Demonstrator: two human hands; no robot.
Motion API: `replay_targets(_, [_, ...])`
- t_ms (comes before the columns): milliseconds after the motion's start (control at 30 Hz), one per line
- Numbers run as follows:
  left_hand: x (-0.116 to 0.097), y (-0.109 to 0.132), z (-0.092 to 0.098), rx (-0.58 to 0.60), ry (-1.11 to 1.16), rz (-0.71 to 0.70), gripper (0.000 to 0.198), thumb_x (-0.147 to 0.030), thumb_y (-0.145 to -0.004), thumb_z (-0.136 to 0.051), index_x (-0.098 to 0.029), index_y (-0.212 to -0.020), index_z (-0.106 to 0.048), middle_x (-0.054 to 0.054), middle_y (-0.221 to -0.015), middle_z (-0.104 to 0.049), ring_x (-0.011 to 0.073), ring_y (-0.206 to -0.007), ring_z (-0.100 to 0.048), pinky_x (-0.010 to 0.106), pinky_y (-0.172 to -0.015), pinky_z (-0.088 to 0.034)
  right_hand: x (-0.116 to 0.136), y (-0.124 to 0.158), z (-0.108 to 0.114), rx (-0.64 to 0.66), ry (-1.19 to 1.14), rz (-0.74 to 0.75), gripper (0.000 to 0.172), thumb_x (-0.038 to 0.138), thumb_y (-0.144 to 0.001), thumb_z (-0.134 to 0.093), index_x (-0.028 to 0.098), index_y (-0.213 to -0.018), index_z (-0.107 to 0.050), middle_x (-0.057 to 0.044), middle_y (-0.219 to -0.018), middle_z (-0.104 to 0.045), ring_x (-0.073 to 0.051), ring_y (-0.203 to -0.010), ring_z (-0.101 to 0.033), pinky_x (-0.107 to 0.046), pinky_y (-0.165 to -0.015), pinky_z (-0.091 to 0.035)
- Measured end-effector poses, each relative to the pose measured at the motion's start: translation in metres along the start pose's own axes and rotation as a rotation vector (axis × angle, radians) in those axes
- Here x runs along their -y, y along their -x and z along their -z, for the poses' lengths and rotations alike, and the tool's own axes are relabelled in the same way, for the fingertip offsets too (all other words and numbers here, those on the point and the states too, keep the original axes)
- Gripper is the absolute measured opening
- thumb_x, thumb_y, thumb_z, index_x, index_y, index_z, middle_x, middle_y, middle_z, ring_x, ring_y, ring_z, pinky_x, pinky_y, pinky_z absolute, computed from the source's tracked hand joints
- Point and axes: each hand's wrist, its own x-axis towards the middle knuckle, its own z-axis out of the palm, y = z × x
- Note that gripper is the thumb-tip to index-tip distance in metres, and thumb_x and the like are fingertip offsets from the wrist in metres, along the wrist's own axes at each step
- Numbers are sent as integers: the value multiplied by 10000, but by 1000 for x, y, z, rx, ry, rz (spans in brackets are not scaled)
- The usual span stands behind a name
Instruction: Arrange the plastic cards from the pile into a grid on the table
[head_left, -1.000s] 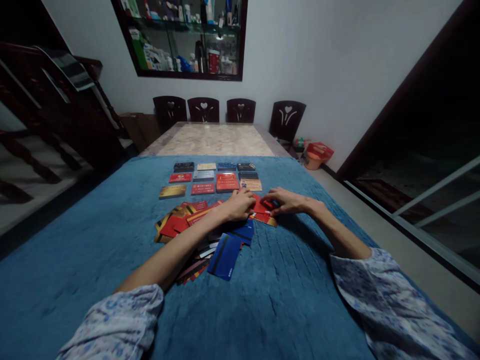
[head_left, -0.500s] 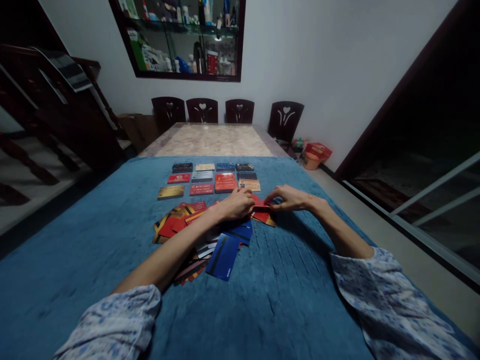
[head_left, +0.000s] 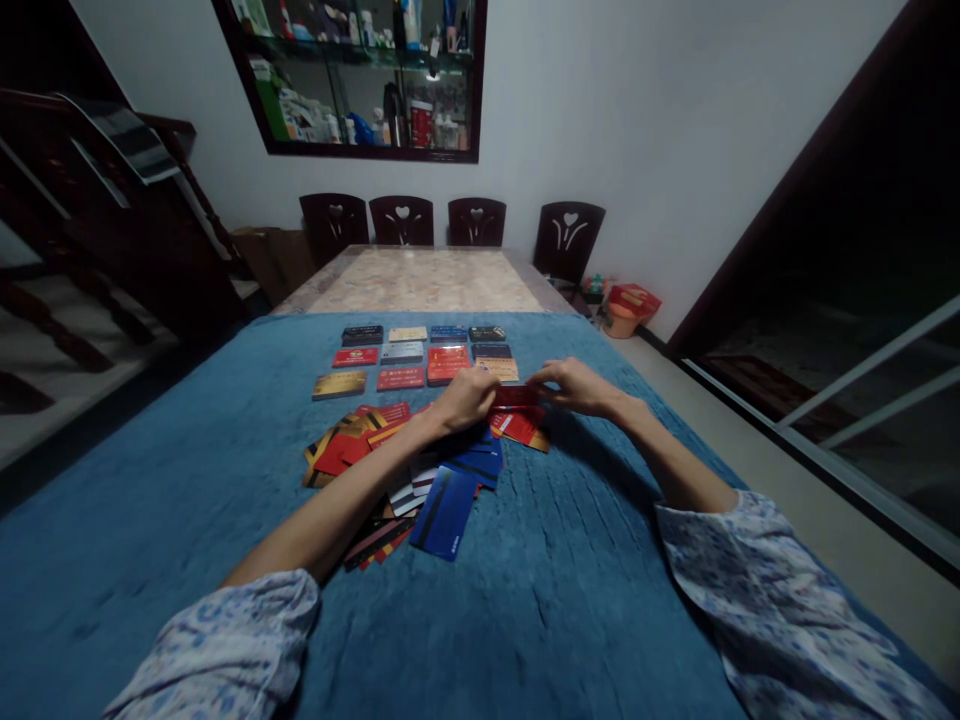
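From my distant station I counted one bare left hand [head_left: 470, 396] and one bare right hand [head_left: 577, 386]. The farthest row of rectangular card stacks numbered four: two black stacks [head_left: 362, 336], one cream stack [head_left: 408, 334] and one blue stack [head_left: 448, 334]. Nearer, I tallied one gold stack [head_left: 339, 385]. The multicoloured loose cards [head_left: 442, 512] overlapped too much for my count. Dark wooden chairs with heart cutouts [head_left: 568, 266] came to four.

The left forearm [head_left: 337, 500] is covering part of the card pile [head_left: 349, 450] at centre, the card stacks [head_left: 448, 366] above are showing print too small to read, the top edge is cutting off the wall cabinet [head_left: 375, 154], and the bottom edge is cropping both sleeves [head_left: 225, 650].
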Motion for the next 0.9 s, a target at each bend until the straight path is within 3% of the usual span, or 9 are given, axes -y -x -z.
replay_targets(533, [4, 3, -1, -37, 59, 100, 238, -79, -872, -490, -136, -916, -716, 110, -914, -739, 222, -874, -673, 340, -819, -522, 3, -2, -8, -18, 48, -16, 320, 183, -904, -555, 236, -1191, -686, -79, -1019, -742, -197, -865, -657, -267, -739, -419])
replay_targets(733, [0, 4, 3, -49, 89, 104, 368, -58, -839, -503, -139, -1167, -649, 118, -1025, -741, 232, -934, -683, 339, -848, -524, 1, -2, -15, -38, 56, -52, 325, 205, -918, -539, 245, -1234, -602, -78, -1016, -745, -217, -884, -662, -285, -738, -415])
replay_targets(900, [-8, 4, 8, 30, -6, 121, 338, -66, -845, -501, -133, -1150, -628, 138, -1032, -736, 272, -976, -683, 372, -866, -510, 2, -2, -18, -40, 124, -81, 325, 227, -918, -530, 253, -1237, -589, -70, -1021, -755, -210, -849, -661, -275, -703, -392])
